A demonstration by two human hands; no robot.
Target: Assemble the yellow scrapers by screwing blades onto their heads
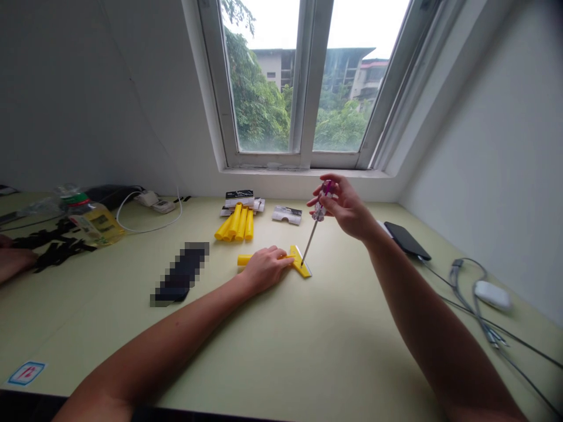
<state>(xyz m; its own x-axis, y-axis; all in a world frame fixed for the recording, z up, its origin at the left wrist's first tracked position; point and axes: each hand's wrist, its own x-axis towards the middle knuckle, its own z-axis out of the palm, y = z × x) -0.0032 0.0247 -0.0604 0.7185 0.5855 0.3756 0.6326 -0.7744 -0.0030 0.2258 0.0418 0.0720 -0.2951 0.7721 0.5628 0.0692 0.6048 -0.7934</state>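
A yellow scraper [301,268] with a wide head and a round handle lies on the pale green table. My left hand [266,269] is closed over its handle close to the head and presses it to the tabletop. In my right hand [343,205] is a screwdriver [311,239] with a clear and purple handle, gripped by the fingers from above. Its shaft slants down to the left, and the tip meets the scraper's head. A thin metallic edge shows along the head's right side.
Several yellow handles [237,224] with black-and-white cards lie near the window, beside a loose card [287,215]. A dark blurred-out object [182,275] is at left. A bottle [94,218] and another person's hand [15,261] are far left. Cables [477,310] and a black phone [407,240] lie right.
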